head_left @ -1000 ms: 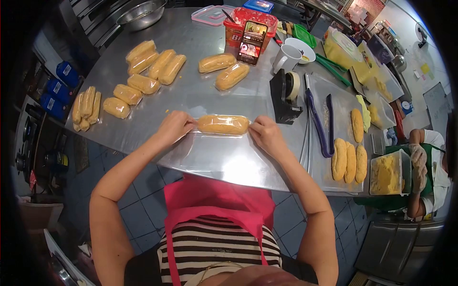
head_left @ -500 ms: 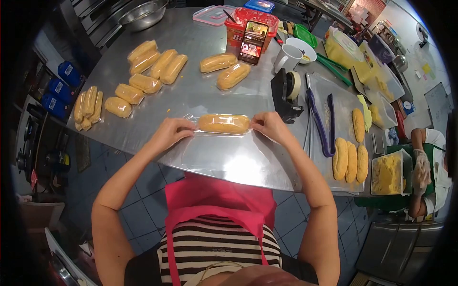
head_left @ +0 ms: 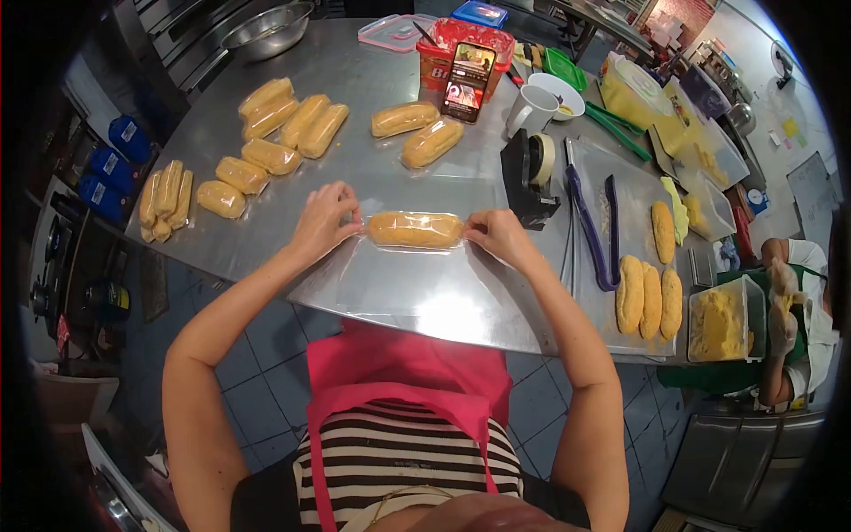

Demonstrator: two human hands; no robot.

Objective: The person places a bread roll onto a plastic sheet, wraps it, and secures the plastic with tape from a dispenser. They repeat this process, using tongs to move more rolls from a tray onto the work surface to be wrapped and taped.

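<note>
A long bread roll [head_left: 414,230] lies crosswise in front of me, wrapped in clear plastic film. My left hand [head_left: 326,222] pinches the film at the roll's left end, thumb and forefinger together, the other fingers raised. At the right end my right hand [head_left: 498,236] has its fingertips closed on the film. A flat sheet of clear film [head_left: 372,288] is spread on the steel table under and before the roll. Beyond it lie two wrapped rolls [head_left: 433,143], and several more wrapped rolls [head_left: 272,157] are grouped to the left.
A black tape dispenser [head_left: 530,182] stands right of my right hand. Past it are purple-handled tongs [head_left: 592,230], unwrapped rolls [head_left: 651,297] and a tub of yellow filling [head_left: 722,321]. A phone [head_left: 469,82] leans on a red tub [head_left: 434,66]. A gloved co-worker [head_left: 802,310] is at far right.
My left hand has lifted and turned, its fingers now pointing up while it pinches the film end. My right hand stays nearly in place. The co-worker's gloved hands have shifted.
</note>
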